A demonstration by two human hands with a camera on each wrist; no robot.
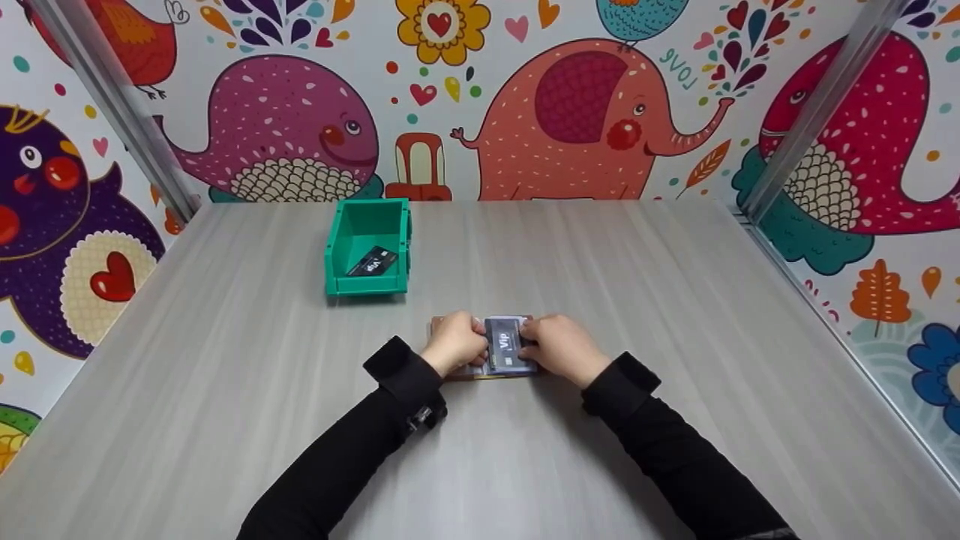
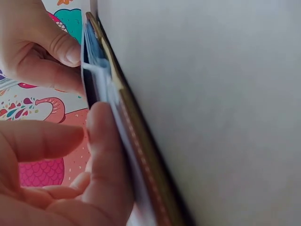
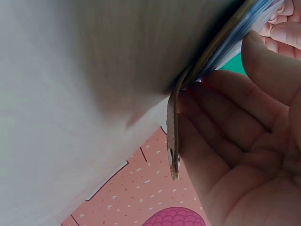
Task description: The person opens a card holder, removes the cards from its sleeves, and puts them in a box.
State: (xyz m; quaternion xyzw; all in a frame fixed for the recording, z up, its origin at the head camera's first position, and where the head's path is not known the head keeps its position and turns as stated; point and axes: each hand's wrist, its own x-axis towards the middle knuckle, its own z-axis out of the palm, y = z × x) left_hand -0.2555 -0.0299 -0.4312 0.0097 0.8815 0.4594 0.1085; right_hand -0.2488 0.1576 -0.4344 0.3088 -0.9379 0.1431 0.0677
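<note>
A brown card holder (image 1: pixel 471 371) with clear plastic sleeves lies open on the table. On its right-hand side is a black card (image 1: pixel 504 343) marked "Vip"; whether it is fully inside a sleeve I cannot tell. My left hand (image 1: pixel 459 343) grips the holder at the card's left edge, thumb against the sleeves (image 2: pixel 98 80). From the other side, my right hand (image 1: pixel 566 349) holds the holder by the card's right edge, its thumb on the stacked sleeves (image 3: pixel 235 40). The holder's strap (image 3: pixel 173 136) sticks out beside the right fingers.
A green bin (image 1: pixel 367 285) stands behind and left of the hands, with another black Vip card (image 1: pixel 373 261) in it. Printed panels (image 1: pixel 420 90) with cartoon animals rise along the back and both sides of the grey table (image 1: pixel 675 300).
</note>
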